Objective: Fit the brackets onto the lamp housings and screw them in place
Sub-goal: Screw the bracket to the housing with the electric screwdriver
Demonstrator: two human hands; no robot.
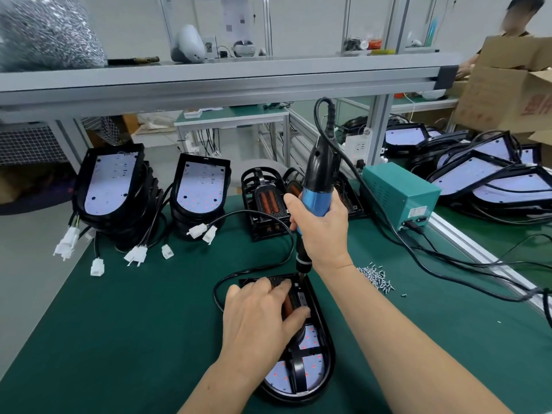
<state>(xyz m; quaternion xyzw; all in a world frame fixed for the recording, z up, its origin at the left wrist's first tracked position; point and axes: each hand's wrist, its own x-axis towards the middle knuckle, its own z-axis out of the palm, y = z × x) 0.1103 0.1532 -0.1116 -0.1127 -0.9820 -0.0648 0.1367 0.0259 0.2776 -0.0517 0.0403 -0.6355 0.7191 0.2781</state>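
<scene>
A black lamp housing with a white LED board lies on the green mat in front of me. A black bracket sits inside it, partly hidden by my left hand, which presses flat on the bracket's upper part with straight fingers. My right hand grips the blue-and-black electric screwdriver, held upright. Its bit points down into the housing's far end, just beyond my left fingertips. A heap of small silver screws lies on the mat to the right of the housing.
Stacks of housings with white connectors stand at the back left. More brackets sit behind the screwdriver. A green power box stands to the right, its cables trailing over the mat. Further housings pile up far right. A person handles cardboard boxes beyond.
</scene>
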